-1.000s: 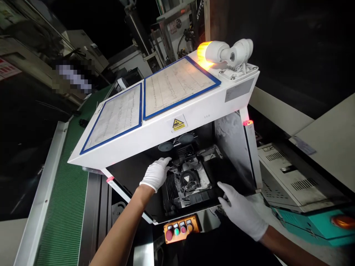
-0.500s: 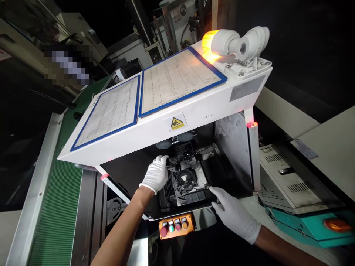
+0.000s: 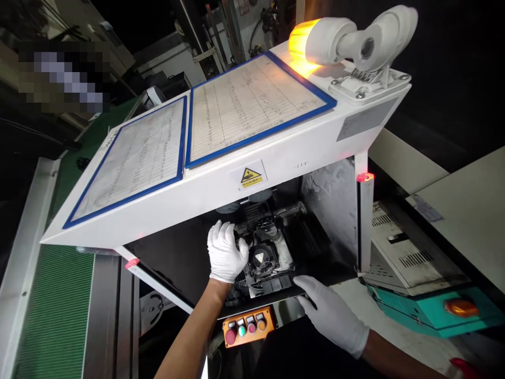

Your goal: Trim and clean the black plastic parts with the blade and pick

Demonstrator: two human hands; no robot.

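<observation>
A black part with a round fan-like piece (image 3: 263,259) sits in a fixture inside the white machine (image 3: 221,192). My left hand (image 3: 226,252), in a white glove, is over the part's left side, fingers apart and palm toward it; nothing shows in its grasp. By the front right corner of the part is my gloved right hand (image 3: 333,316), its thumb and fingers apart at the opening's front edge and nothing visible between them.
Two blue-framed sheets (image 3: 256,105) lie on the machine's sloping top beside a lit orange lamp (image 3: 303,42). An orange button box (image 3: 248,327) hangs below the opening. A green conveyor (image 3: 67,310) runs at left; a teal-based unit (image 3: 426,310) stands at right.
My left hand has turned and spread over the part's left side. My right hand has drawn slightly back from the part's corner. The view has shifted closer to the machine.
</observation>
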